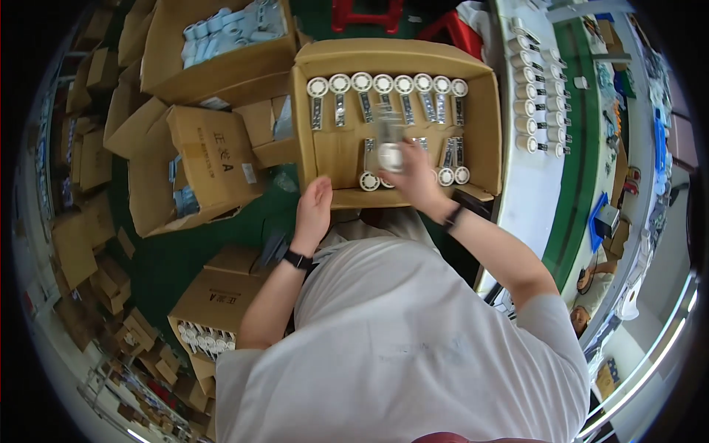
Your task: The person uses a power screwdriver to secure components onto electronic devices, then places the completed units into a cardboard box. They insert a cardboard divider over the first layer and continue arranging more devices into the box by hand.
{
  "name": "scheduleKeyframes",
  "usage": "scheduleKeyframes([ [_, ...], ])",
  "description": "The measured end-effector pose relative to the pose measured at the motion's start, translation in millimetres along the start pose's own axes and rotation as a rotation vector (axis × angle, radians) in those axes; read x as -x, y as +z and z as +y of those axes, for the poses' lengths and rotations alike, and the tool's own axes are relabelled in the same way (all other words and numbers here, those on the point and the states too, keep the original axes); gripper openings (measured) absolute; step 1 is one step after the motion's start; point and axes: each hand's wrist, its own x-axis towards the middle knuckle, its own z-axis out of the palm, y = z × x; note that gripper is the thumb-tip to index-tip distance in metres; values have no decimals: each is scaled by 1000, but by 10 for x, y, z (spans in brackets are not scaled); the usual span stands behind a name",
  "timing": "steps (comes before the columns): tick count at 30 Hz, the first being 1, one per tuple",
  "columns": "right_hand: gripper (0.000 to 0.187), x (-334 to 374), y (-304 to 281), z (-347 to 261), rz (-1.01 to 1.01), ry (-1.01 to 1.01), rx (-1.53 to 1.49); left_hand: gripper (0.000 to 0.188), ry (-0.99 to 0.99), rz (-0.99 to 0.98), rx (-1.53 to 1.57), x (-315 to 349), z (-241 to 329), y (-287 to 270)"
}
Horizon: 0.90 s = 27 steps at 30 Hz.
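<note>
In front of me stands an open cardboard box (pixel 336 151). Along its far side runs a row of white handheld fans (pixel 404 86) with round vented heads and dark-marked handles. A second row (pixel 446 176) lies along the near side, heads toward me, partly covered by my right arm. My right hand (pixel 415 176) is over the box, closed on a white handheld fan (pixel 390 156), which motion blurs. My left hand (pixel 314 210) is beside the box's near left corner, fingers stretched out and holding nothing; whether it touches the cardboard I cannot tell.
More white fans (pixel 526 107) stand in columns on the white table (pixel 509 199) at my right, beside a green belt (pixel 565 207). Open cartons (pixel 214 159) crowd the left, some with pale blue items (pixel 221 37). A red stool (pixel 367 16) stands beyond the box. Another person (pixel 594 292) sits at far right.
</note>
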Motion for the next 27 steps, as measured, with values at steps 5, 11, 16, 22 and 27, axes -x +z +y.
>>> scheduleKeyframes([
  [5,59,-260,1528,-250,-203,189,119,30,134,205,-9,-240,-94,-109],
  [11,54,-193,1892,-169,-321,312,291,32,57,154,-73,-125,-14,-294],
  [16,47,-152,2140,174,-439,317,378,30,415,179,-525,-320,156,-114],
  [22,47,-166,1250,33,-697,231,193,28,18,-465,-1187,-941,-11,267],
  [27,37,231,528,717,-504,209,92,31,85,-250,-1421,-1081,-871,249],
])
